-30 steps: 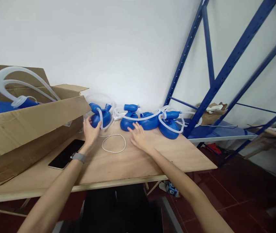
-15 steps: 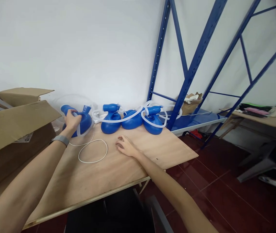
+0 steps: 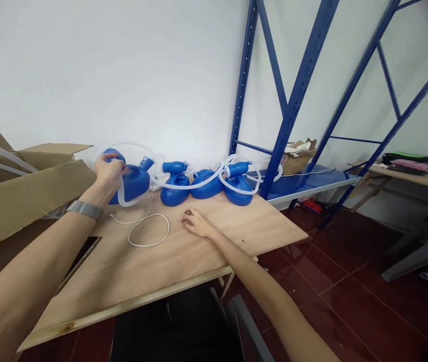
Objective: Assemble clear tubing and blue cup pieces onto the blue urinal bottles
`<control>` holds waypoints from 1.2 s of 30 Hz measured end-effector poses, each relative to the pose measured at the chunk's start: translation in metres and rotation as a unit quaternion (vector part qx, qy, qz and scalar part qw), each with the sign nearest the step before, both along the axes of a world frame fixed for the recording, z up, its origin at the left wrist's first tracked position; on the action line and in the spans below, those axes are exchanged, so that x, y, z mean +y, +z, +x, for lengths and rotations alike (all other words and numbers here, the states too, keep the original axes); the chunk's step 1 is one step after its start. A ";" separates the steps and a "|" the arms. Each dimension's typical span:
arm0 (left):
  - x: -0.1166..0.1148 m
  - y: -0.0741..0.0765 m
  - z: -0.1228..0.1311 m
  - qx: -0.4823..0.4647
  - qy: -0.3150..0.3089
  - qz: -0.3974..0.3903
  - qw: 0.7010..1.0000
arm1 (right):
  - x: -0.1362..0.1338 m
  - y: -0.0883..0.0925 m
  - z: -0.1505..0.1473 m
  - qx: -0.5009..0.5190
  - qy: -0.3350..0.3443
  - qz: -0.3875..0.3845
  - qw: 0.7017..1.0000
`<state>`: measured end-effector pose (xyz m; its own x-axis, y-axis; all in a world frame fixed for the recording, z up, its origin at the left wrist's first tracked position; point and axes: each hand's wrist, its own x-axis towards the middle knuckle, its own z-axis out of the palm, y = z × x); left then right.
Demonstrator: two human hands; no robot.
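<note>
My left hand (image 3: pixel 107 173) is closed around the upper part of a blue urinal bottle (image 3: pixel 137 182) at the table's back left. This bottle has a spout at its top right, and a clear tube loops round it. My palm hides part of its top piece. My right hand (image 3: pixel 198 222) rests on the wooden table (image 3: pixel 206 261) with loosely bent fingers, holding nothing I can see. Behind it stand more blue urinal bottles: one on the left (image 3: pixel 175 189), one in the middle (image 3: pixel 206 185) and one on the right (image 3: pixel 238 190). White tubes loop around them.
An opened cardboard box (image 3: pixel 33 201) stands at the left with tubing inside. Near it lies a dark flat device (image 3: pixel 80 259), partly behind my forearm. A white cable (image 3: pixel 149 245) curls on the table. Blue shelving (image 3: pixel 293 110) rises at the right, and a chair (image 3: pixel 249 327) is below.
My left hand and its bottle have shifted a little to the right and back. The dark device now shows beside my left forearm. My right hand stays at the same spot on the table.
</note>
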<state>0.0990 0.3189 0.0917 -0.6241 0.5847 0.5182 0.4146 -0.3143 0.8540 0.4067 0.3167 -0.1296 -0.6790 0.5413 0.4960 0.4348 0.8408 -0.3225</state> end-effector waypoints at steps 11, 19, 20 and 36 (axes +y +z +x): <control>-0.082 0.064 0.036 -0.153 0.002 0.065 0.986 | -0.013 0.017 0.004 0.050 0.004 -0.023 0.998; -0.180 0.057 0.050 -0.211 -0.139 0.015 0.967 | -0.056 0.081 0.025 0.225 -0.066 0.099 0.967; -0.187 0.051 0.055 -0.222 -0.152 -0.009 0.963 | -0.062 0.093 0.028 0.221 -0.086 0.136 0.962; -0.199 -0.053 0.117 -0.154 -0.313 -0.205 0.914 | -0.069 0.121 0.047 -0.098 -0.116 0.183 0.971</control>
